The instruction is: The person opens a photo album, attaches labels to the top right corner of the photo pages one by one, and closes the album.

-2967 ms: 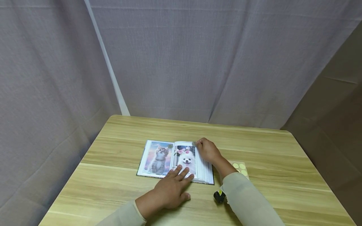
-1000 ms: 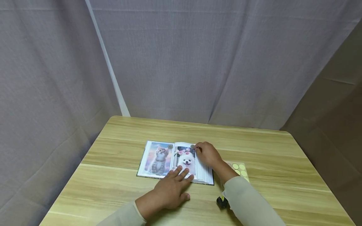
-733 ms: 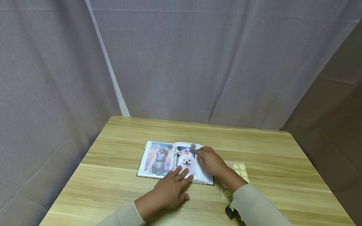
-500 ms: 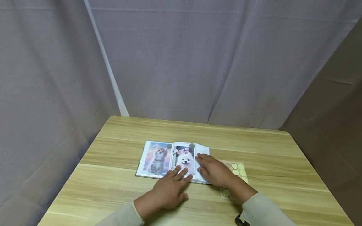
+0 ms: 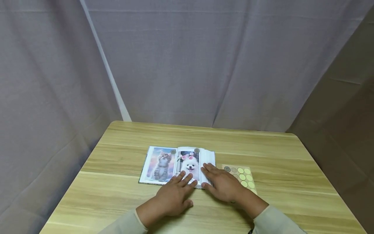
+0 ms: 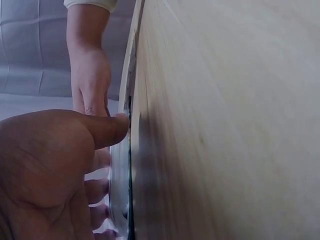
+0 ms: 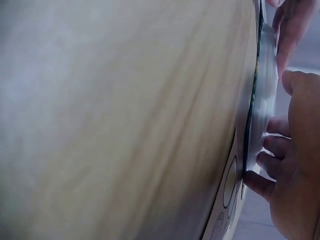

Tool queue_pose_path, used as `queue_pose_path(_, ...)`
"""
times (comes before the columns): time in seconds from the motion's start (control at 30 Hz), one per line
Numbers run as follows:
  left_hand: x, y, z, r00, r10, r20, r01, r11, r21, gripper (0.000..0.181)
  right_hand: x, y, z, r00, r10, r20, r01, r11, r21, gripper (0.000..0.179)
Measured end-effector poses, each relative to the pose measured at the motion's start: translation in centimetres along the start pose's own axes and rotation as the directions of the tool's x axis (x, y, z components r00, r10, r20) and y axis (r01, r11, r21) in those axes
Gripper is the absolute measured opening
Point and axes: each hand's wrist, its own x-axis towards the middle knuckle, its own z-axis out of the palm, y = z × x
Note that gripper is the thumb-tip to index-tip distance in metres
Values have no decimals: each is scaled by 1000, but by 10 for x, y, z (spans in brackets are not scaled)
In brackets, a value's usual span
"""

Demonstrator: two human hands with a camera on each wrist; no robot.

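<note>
A photo album lies open on the wooden table in the head view. Its left page shows a kitten photo, its right page a white dog photo. A round dark sticker sits at the kitten photo's upper right corner, and a similar round sticker at the dog photo's. My left hand rests with spread fingers over the album's lower edge. Flat along the right side of the pages lies my right hand. In both wrist views, straight fingers lie over the page stack, holding nothing.
Right of the album, partly under my right hand and forearm, is a sheet of round stickers, several of them yellow. The table's back edge runs before grey curtains that surround it.
My right hand has left the upper corner of the dog page and slid down the album's right side, its fingers straightening. More of the sticker sheet shows. My left hand stays put.
</note>
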Motion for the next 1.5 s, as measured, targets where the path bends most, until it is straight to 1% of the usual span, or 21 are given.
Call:
queue_pose_path(0.4, -4, -6, -1, 1000, 0, -26, -1, 999, -42, 72, -1, 0, -1, 1000, 1, 3, -1, 1000, 16, 70)
queue_pose_path(0.5, -4, -7, -1, 997, -12, -71, 8, 999, -51, 70, -1, 0, 1, 1000, 1, 0, -1, 1000, 15, 71)
queue_pose_path(0.57, -3, -8, 0, 992, -17, -126, 11, 999, -53, 67, -1, 0, 1, 1000, -1, -3, 1, 1000, 11, 71)
queue_pose_path(0.63, -2, -10, 0, 981, -13, -195, 5, 999, -42, 65, -1, 1, 2, 1000, -3, -7, 3, 1000, 2, 71)
queue_pose_path(0.67, -1, -11, 1, 973, -10, -231, 2, 999, -34, 63, -2, 1, 2, 1000, -6, -12, 6, 1000, 0, 71)
queue_pose_path(0.77, 4, -14, 2, 945, -7, -328, -4, 999, -33, 56, -2, 1, 3, 1000, -12, -23, 12, 1000, -1, 70)
queue_pose_path(0.87, 7, -17, 3, 915, -16, -403, -9, 998, -60, 48, -2, 0, 3, 999, -19, -30, 19, 1000, 5, 69)
queue_pose_path(0.97, 11, -19, 5, 887, -28, -461, -17, 995, -93, 38, -1, 0, 3, 999, -18, -26, 19, 1000, 7, 69)
queue_pose_path(1.07, 14, -21, 5, 865, -43, -500, -15, 994, -112, 27, -1, 0, 4, 1000, -18, -22, 18, 1000, 3, 69)
queue_pose_path(1.13, 15, -22, 5, 857, -64, -512, -2, 992, -128, 24, -1, 1, 4, 1000, -20, -20, 20, 1000, 0, 70)
queue_pose_path(1.2, 16, -23, 5, 853, -79, -516, 5, 990, -143, 21, 0, 1, 5, 1000, -22, -19, 22, 1000, -2, 70)
queue_pose_path(1.27, 16, -23, 5, 850, -88, -519, 7, 988, -155, 20, 0, 1, 5, 999, -26, -20, 26, 1000, -3, 70)
queue_pose_path(1.33, 16, -23, 5, 844, -85, -530, 0, 987, -158, 20, 0, 1, 5, 999, -30, -21, 30, 1000, -8, 70)
queue_pose_path(1.5, 16, -24, 6, 815, -59, -577, -21, 991, -131, 29, 1, 0, 3, 999, -33, -23, 33, 999, -21, 70)
